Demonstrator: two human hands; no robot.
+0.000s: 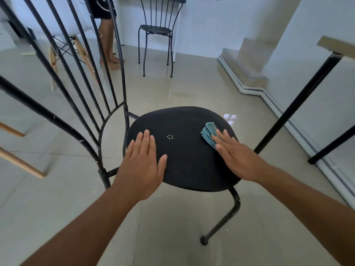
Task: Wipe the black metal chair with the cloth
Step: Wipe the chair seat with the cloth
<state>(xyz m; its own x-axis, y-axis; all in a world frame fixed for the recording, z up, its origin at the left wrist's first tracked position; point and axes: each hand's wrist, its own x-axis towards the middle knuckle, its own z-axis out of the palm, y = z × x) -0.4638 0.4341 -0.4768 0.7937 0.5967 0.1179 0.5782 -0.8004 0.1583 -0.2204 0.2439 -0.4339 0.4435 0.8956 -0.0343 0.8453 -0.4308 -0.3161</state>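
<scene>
Black metal chair [184,150]: round seat just below the camera, both hands on it
Left hand [143,160]: flat on the seat's left side, fingers straight and together
Right hand [236,156]: fingers straight, pressing the cloth
Cloth [208,132]: teal, folded, near the seat's far right edge
Second chair [156,29]: far off, by the white wall

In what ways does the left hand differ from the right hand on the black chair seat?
The left hand lies directly on the bare seat, while the right hand presses a folded teal cloth onto it. The left hand is at the seat's left side, and the right hand is at its right edge. The left hand points straight ahead, but the right hand angles toward the left. Both are flat, open and palm down.
</scene>
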